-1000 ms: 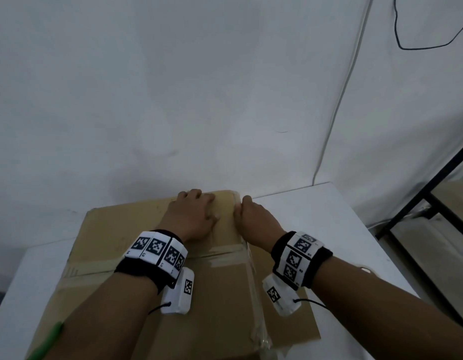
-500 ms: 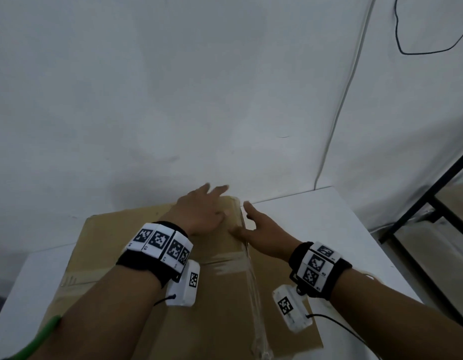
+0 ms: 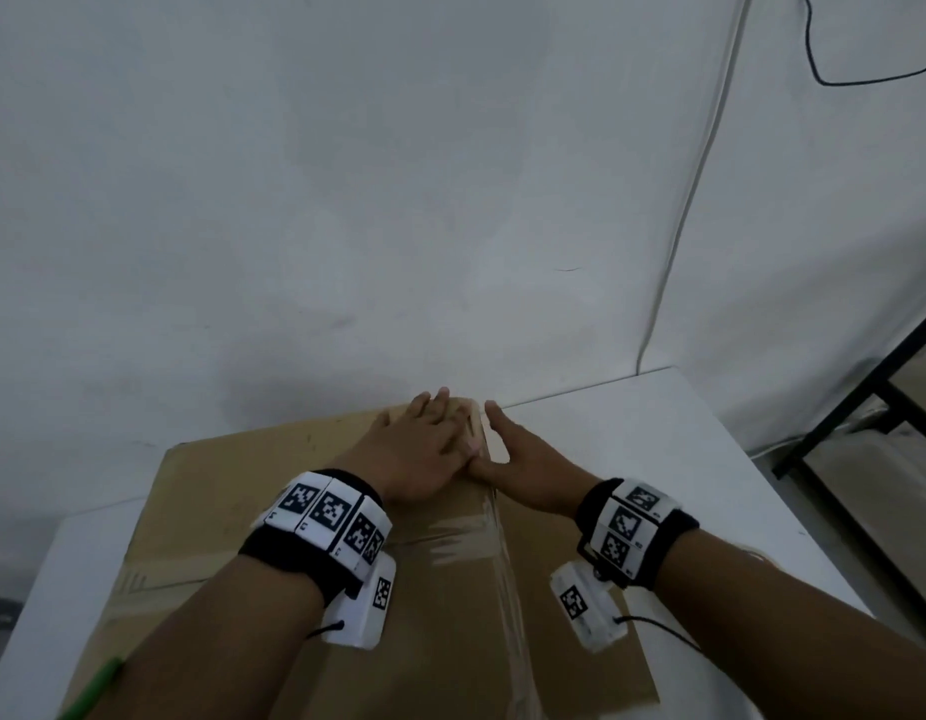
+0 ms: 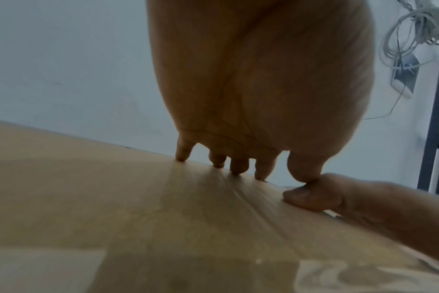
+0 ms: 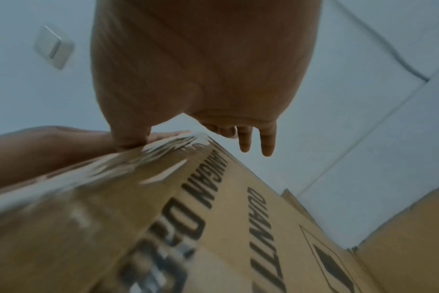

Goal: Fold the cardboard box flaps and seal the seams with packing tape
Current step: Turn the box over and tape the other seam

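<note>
The white worktop (image 3: 632,459) fills the lower half of the head view, set against a pale wall. On it lies the cardboard box (image 3: 232,491), the biggest thing there, spreading from the centre down toward 6 o'clock and out toward 8 o'clock. Its flaps are folded shut. Clear packing tape (image 3: 507,589) runs along the box's right top edge from 6 o'clock up toward the hands at the centre, and a second strip crosses the top from 9 o'clock to meet it. In the right wrist view the tape (image 5: 128,164) shows wrinkled and shiny over that edge, with black print on the side face below it.

The left hand (image 3: 419,449) lies palm down on the box top at its far right corner, its grip spread flat, fingers straight and close together; the left wrist view shows the fingertips (image 4: 238,168) touching the cardboard near the far edge. The right hand (image 3: 523,470) sits just at 3 o'clock of it, over the taped edge, grip also spread and pinching nothing: its thumb (image 4: 311,194) presses on the box top and touches the left thumb, while its fingers (image 5: 266,140) point out beyond the box's side face, clear of the cardboard.

Both wrists carry black bands with square printed markers. A thin green object (image 3: 94,688) shows at 7 o'clock; I cannot tell what it is.
</note>
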